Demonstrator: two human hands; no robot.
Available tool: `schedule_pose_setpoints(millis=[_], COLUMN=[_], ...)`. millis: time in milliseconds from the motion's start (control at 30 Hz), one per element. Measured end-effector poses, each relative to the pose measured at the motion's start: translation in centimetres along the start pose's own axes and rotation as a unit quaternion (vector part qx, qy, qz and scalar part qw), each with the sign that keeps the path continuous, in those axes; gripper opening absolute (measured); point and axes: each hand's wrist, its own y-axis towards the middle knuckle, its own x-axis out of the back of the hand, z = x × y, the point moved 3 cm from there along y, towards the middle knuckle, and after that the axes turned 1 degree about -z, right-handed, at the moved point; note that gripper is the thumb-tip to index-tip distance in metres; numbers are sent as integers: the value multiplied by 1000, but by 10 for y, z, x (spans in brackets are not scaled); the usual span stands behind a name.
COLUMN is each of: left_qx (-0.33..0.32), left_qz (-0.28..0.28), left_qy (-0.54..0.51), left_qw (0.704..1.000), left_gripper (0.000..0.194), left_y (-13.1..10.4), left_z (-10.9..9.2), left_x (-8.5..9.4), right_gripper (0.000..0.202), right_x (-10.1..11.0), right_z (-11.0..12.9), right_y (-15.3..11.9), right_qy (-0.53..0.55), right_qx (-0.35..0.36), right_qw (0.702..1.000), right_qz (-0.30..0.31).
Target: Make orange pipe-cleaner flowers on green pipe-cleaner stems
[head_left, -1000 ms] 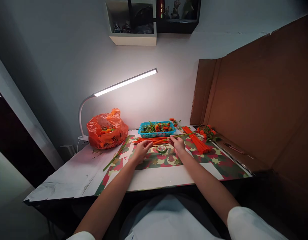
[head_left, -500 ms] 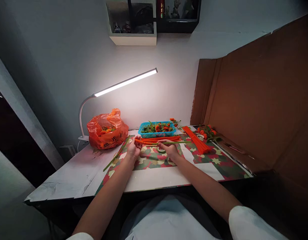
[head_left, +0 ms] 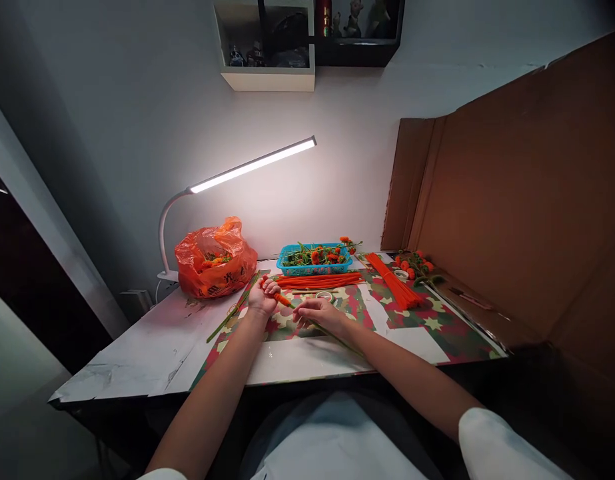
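My left hand (head_left: 265,297) is closed around one end of an orange pipe-cleaner coil (head_left: 282,300). From that coil a thin green stem (head_left: 337,339) runs down to the right, tilted toward the table's front edge. My right hand (head_left: 318,313) pinches the stem just below the orange part, and its fingers cover a piece of it. Behind the hands lie loose orange pipe cleaners (head_left: 320,281) in a row. A roll of tape (head_left: 325,295) lies flat beyond my right hand.
A blue basket (head_left: 314,269) of orange flowers and an orange plastic bag (head_left: 216,259) stand at the back. At right are a pipe-cleaner bundle (head_left: 394,283), finished flowers (head_left: 412,264) and a cardboard wall (head_left: 507,200). Green stems (head_left: 227,319) lie left; a lamp (head_left: 252,165) shines above.
The stem has swung from nearly level to slanting down toward the right front. My left hand has curled more tightly round the orange coil, and my right hand has come left and nearer.
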Motion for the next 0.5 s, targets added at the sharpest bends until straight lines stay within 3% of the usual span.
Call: schedule_pose_setpoints(millis=[200, 500], left_qx=[0, -9], left_qz=[19, 40], left_qy=[-11, -19], left_qw=[1000, 999], left_gripper=[33, 31], left_y=[-3, -9], left_z=[3, 8], left_x=[-2, -8], right_gripper=[53, 47], right_x=[6, 2], right_z=[-16, -17], right_y=[8, 7], right_qy=[15, 12], right_qx=[-27, -38], right_qw=[998, 996], right_qz=[-52, -81])
